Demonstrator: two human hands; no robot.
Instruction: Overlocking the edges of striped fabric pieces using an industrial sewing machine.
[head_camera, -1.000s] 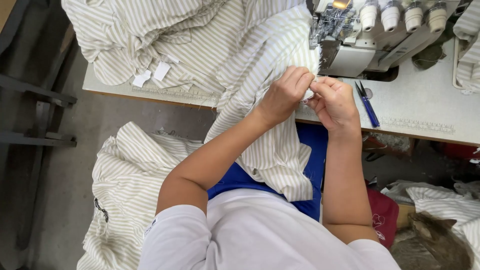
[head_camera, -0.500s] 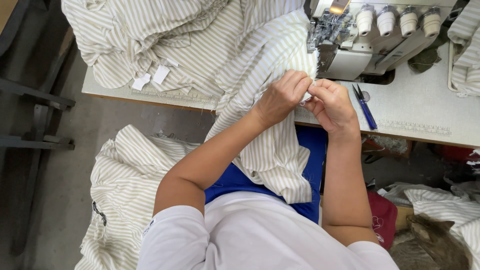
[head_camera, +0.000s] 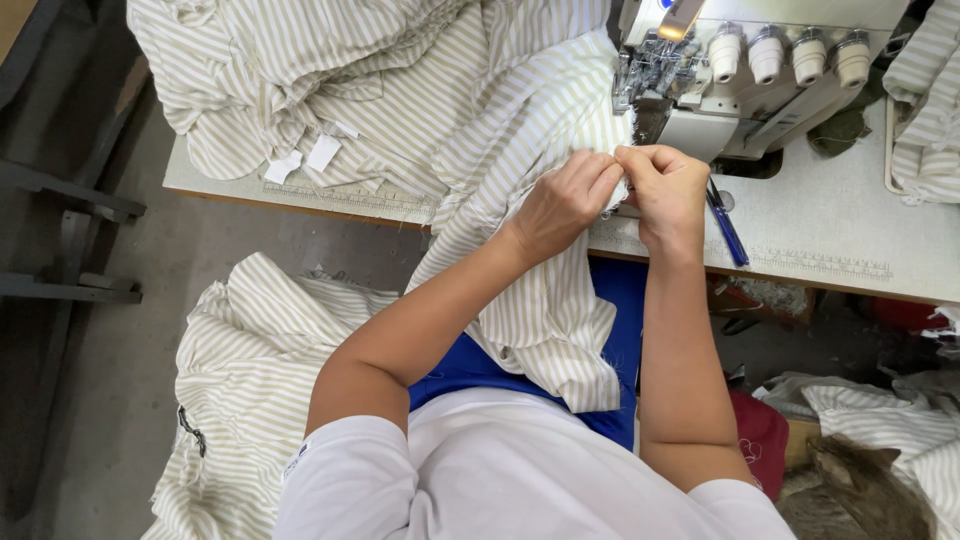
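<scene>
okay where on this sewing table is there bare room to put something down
The widest bare patch of the table lies right of the blue pen, in front of the sewing machine, up to the striped cloth pile at the right edge. A thin bare strip runs along the near left edge. The left and middle are crowded with striped fabric, where both hands work.

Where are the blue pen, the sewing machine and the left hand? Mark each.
blue pen (head_camera: 727, 224), head view, mid barrel.
sewing machine (head_camera: 700, 125), head view, front housing.
left hand (head_camera: 562, 203), head view, back of hand.

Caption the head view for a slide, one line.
Both hands, left hand and right hand, pinch striped fabric together beside an overlock sewing machine on a worktable.
</scene>
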